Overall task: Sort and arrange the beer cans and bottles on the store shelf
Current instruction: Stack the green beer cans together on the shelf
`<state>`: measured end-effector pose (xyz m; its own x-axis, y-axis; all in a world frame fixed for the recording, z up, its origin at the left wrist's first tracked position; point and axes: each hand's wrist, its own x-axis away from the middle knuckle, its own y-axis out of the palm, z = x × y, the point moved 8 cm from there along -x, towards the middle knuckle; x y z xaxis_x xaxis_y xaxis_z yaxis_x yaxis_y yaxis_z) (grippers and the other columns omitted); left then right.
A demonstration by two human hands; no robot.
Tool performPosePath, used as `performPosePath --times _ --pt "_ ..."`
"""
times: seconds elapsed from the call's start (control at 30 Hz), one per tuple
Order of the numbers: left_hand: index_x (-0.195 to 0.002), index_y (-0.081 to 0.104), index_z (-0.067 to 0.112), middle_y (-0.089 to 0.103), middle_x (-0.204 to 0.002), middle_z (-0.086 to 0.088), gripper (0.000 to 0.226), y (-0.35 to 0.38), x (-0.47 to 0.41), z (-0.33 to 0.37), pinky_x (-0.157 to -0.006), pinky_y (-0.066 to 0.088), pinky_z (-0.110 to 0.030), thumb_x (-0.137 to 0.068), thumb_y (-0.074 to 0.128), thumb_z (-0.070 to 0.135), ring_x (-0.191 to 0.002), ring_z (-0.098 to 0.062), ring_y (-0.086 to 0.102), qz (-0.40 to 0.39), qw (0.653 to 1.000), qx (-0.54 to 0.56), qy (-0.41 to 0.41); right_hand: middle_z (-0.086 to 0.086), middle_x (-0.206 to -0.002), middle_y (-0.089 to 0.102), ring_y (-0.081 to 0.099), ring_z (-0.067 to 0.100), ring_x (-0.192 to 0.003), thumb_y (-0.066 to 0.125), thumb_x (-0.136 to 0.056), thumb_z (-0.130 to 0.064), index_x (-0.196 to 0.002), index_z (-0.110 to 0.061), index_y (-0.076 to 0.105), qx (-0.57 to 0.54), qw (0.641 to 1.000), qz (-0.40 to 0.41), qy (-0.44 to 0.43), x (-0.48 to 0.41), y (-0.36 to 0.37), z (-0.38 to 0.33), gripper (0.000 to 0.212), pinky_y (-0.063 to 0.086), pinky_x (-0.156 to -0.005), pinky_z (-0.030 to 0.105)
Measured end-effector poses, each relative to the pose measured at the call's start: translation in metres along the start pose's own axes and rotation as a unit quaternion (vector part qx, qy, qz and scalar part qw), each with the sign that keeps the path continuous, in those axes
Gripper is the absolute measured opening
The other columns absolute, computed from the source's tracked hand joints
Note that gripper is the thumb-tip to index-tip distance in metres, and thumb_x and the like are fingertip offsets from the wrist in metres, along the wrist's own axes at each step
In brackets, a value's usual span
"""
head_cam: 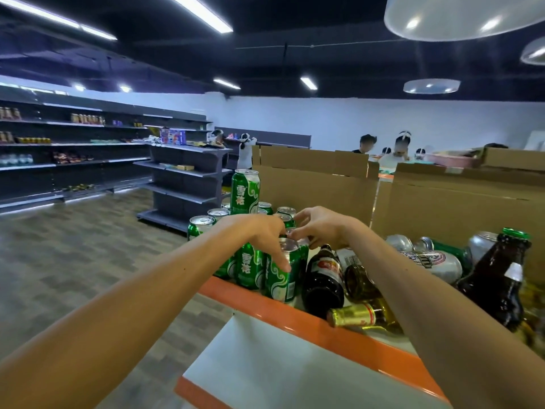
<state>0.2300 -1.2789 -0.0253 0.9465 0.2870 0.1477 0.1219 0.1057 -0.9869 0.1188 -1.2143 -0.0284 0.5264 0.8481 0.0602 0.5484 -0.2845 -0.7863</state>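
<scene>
Several green cans (250, 261) already stand upright, grouped at the left end of the shelf (295, 314), with one tall can (245, 191) stacked on top. Left hand (259, 231) grips the front can (281, 276) from above. Right hand (321, 228) curls at the neighbouring tops, grasp unclear. Still to do: bottles (323, 278) and silver cans (433, 261) lie jumbled to the right, unsorted.

I get free approach front-L over shelf (267, 309) edge; green cans (250, 265) block ctr, bottles (323, 280) clutter R, cardboard boxes (318, 184) wall rear.
</scene>
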Motion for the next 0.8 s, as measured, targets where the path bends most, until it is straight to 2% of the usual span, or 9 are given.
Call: performPosePath --times 0.1,0.2,0.3,0.43,0.53,0.67,0.8 --pt "-0.153 0.032 0.014 0.043 -0.152 -0.004 0.101 0.004 0.003 -0.004 -0.112 0.039 -0.042 -0.073 0.087 0.043 -0.136 -0.028 0.045 -0.006 1.000 -0.014 0.008 0.006 -0.140 0.053 0.060 0.021 -0.113 0.078 -0.087 -0.029 -0.149 -0.016 0.042 -0.009 1.000 -0.006 0.009 0.000 -0.002 0.004 0.073 0.059 -0.089 0.036" --pt "-0.152 0.035 0.013 0.046 -0.148 -0.007 0.095 0.001 0.006 -0.010 -0.109 0.042 -0.041 -0.075 0.087 0.031 -0.135 -0.029 0.045 0.034 0.997 -0.069 -0.003 0.004 -0.137 0.055 0.060 0.018 -0.111 0.075 -0.088 -0.035 -0.149 -0.019 0.042 -0.001 1.000 -0.012 0.009 -0.001 0.001 0.006 0.071 0.058 -0.087 0.032" --pt "-0.147 0.044 0.014 0.055 -0.137 -0.007 0.079 -0.004 0.010 -0.013 -0.102 0.047 -0.039 -0.080 0.084 0.025 -0.125 -0.028 0.051 0.066 0.994 -0.089 0.008 0.002 -0.130 0.057 0.060 0.014 -0.104 0.068 -0.093 -0.037 -0.146 -0.018 0.046 0.008 0.999 -0.026 0.019 0.000 0.007 0.007 0.061 0.055 -0.081 0.028" --pt "-0.144 0.049 0.012 0.057 -0.133 -0.007 0.071 -0.007 0.014 -0.016 -0.100 0.048 -0.038 -0.083 0.081 0.024 -0.121 -0.027 0.054 0.074 0.994 -0.074 0.020 0.003 -0.116 0.063 0.062 0.018 -0.103 0.070 -0.092 -0.038 -0.137 -0.014 0.057 -0.012 0.999 -0.030 0.028 -0.001 0.008 0.011 0.053 0.059 -0.088 0.033" --pt "-0.147 0.046 0.010 0.055 -0.140 -0.008 0.078 -0.008 0.016 -0.018 -0.104 0.047 -0.040 -0.080 0.084 0.023 -0.126 -0.028 0.053 0.068 0.996 -0.053 0.028 0.007 -0.120 0.065 0.064 0.024 -0.109 0.071 -0.091 -0.036 -0.134 -0.014 0.059 -0.028 0.999 -0.032 0.034 0.000 0.006 0.013 0.050 0.058 -0.095 0.039" --pt "-0.146 0.047 0.011 0.056 -0.138 -0.008 0.075 -0.008 0.016 -0.016 -0.102 0.048 -0.039 -0.081 0.083 0.023 -0.124 -0.028 0.054 0.063 0.995 -0.068 0.040 0.006 -0.124 0.062 0.061 0.024 -0.116 0.070 -0.092 -0.036 -0.136 -0.016 0.057 -0.030 0.998 -0.032 0.036 0.001 0.007 0.011 0.050 0.057 -0.095 0.036" --pt "-0.150 0.042 0.015 0.050 -0.144 -0.007 0.082 -0.008 0.015 -0.013 -0.105 0.044 -0.038 -0.081 0.083 0.026 -0.130 -0.027 0.049 0.057 0.995 -0.066 0.055 0.003 -0.131 0.058 0.058 0.020 -0.118 0.068 -0.092 -0.039 -0.140 -0.020 0.053 -0.042 0.998 -0.024 0.035 0.003 0.010 0.013 0.054 0.054 -0.099 0.037"
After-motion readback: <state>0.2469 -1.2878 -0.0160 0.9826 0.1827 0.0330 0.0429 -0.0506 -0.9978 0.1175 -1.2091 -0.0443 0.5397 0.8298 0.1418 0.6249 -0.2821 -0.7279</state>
